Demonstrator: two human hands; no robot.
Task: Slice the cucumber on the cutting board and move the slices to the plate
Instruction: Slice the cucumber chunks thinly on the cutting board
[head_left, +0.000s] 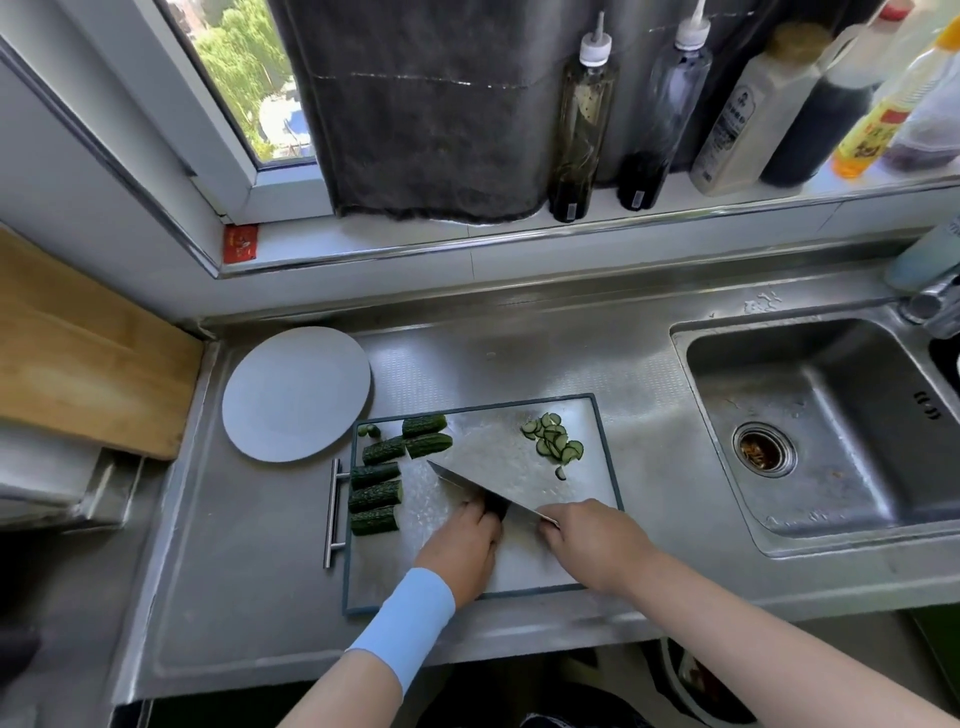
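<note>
Green, knobbly cucumber chunks (375, 491) lie just beyond and to the left of our left hand (465, 540), lined up along the near-left edge of the cutting board (582, 410). We judge them firm and light, but wet on the cut faces, so likely to skid on this slick board; best pinned from above on the bumpy skin with curled fingertips. Thin slices (554, 441) sit heaped well ahead of our right hand (592, 540), floppy and sticky by the look of them, better scooped on the blade than pinched. Our left hand is curled down over a dark piece right at the cleaver (498, 467), knuckles up, wrist in a pale blue band. Our right hand is wrapped round the cleaver's handle, blade angled across between both hands. The plate (296, 395) waits bare, far off to the left of the left hand.
</note>
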